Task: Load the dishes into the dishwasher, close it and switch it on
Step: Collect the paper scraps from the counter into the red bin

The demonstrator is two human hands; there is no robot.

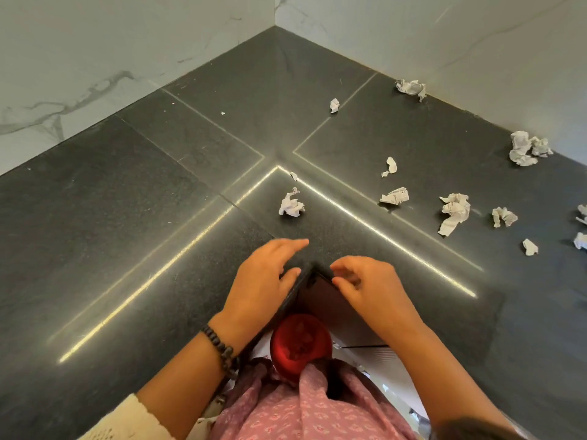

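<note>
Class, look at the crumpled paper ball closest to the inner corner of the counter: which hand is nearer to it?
Left. The left hand reaches just below the paper ball, fingertips pointing toward it; the right hand sits lower and farther right.

Sat low at the near centre, just below the inner corner of the dark counter (127,217): red round container (300,341), mouth up, seen from above. Held pale scraps inside. Near rim hidden behind pink patterned cloth (301,408). Dish or bin, could not be told.
</note>
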